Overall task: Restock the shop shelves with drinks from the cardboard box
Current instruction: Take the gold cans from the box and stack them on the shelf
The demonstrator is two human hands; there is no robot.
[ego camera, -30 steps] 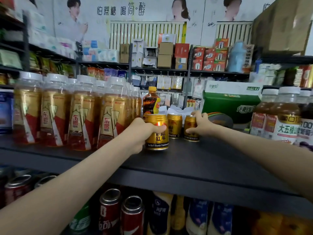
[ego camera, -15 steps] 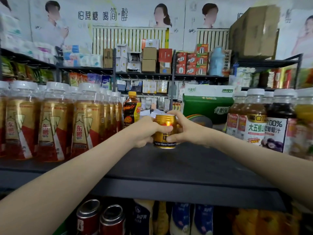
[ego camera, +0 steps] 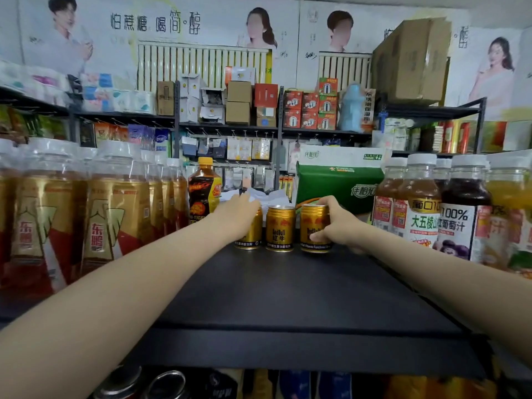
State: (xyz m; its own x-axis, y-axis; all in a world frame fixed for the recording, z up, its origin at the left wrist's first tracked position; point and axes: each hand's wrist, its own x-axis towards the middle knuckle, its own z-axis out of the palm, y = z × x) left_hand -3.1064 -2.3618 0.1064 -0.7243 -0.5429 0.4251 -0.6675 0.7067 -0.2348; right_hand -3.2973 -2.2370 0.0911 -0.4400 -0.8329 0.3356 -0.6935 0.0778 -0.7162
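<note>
Half a second ago you were holding one can between both hands nearer the front; now three gold cans are standing in a row at the back of the dark shelf (ego camera: 288,298), centre frame, so this placement is looking nearly finished. Your left hand (ego camera: 236,217) is cupping the left can (ego camera: 252,234), its fingers hidden, so its closure cannot be told. The middle can (ego camera: 280,228) is standing untouched. Your right hand (ego camera: 336,228) is wrapping the right can (ego camera: 312,223), thumb across its front. Both arms are reaching forward, extended.

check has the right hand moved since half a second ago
Yes. The right hand went rightward, toward the green box, and now grips the rightmost can.
</note>
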